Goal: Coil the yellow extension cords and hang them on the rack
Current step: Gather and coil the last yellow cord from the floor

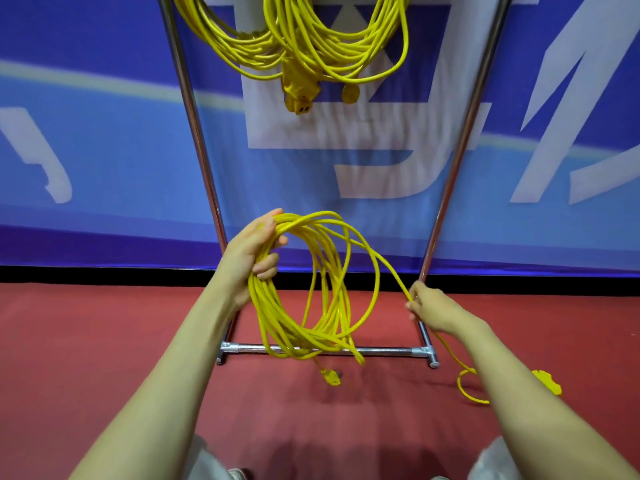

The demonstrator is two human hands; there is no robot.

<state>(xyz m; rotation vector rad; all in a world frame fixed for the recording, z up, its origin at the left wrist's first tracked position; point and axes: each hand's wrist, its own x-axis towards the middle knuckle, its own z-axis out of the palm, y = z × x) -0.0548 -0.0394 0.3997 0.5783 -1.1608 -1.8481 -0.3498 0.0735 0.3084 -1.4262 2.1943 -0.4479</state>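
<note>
Left hand (pixel 254 252) grips the top of the yellow cord coil (pixel 313 292), fingers curled round the bundled loops. Coil hangs upright, long axis vertical, before the rack (pixel 450 174). Right hand (pixel 431 308) pinches the free strand (pixel 389 265), which slants down-right to the floor (pixel 104 341).

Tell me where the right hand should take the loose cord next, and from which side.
Probably on the cord just below the right hand, pinched from above: there it runs thin and slack down to the floor. Its bulky end comes last; the left hand holds the coil.
</note>
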